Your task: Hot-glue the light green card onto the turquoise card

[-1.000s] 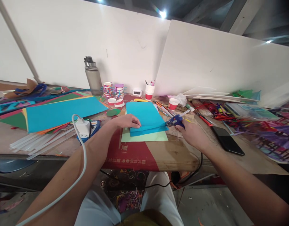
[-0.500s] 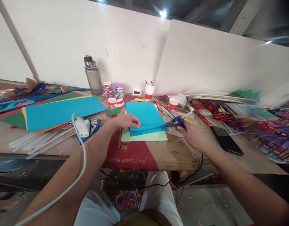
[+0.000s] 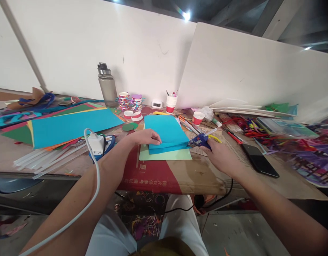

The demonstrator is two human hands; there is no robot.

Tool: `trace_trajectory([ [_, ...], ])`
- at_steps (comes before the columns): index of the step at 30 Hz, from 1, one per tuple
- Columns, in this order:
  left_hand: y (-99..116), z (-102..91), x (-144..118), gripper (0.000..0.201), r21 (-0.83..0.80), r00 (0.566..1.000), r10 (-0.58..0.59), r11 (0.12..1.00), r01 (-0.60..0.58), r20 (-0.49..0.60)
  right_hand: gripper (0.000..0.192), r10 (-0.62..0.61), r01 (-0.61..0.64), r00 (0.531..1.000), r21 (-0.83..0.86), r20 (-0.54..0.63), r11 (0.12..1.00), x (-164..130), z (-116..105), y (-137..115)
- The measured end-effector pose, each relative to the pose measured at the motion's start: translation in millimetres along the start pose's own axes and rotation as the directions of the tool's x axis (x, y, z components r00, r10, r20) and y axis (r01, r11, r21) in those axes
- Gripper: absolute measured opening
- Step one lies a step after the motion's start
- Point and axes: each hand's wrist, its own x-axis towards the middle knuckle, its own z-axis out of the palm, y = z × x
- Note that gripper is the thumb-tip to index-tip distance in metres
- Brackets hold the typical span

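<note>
hands: left pressing blue paper, right gripping glue gun.

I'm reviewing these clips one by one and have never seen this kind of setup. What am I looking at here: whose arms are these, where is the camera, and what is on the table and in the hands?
There is no machine here. The camera sits on a person's head and looks forward and down, so the two bare arms are that person's own, and their lap shows at the bottom. The left hand presses flat on a folded blue paper sheet, which lies on a pale green sheet. The right hand holds a blue glue gun with its tip at the blue sheet's right edge. Around them on the work table are a stack of coloured paper, clear glue sticks, a water bottle, paper cups and a black phone.
</note>
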Motion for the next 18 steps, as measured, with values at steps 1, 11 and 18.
trace_trajectory([
  [1,0.4,-0.2,-0.1,0.036,-0.005,1.000,0.001,1.000,-0.001,0.001,0.031,-0.011,0.010,1.000,0.026,0.008,1.000,-0.2,0.1,-3.8],
  [11,-0.4,-0.6,-0.4,0.037,0.032,1.000,0.006,0.999,-0.006,0.000,0.033,-0.156,0.142,0.985,0.177,0.068,0.974,3.0,1.6,-60.9],
  [18,-2.1,-0.5,1.6,0.026,0.052,1.000,0.015,0.999,-0.015,-0.011,0.030,-0.239,0.217,0.967,0.216,0.082,0.952,6.4,3.8,-94.8],
])
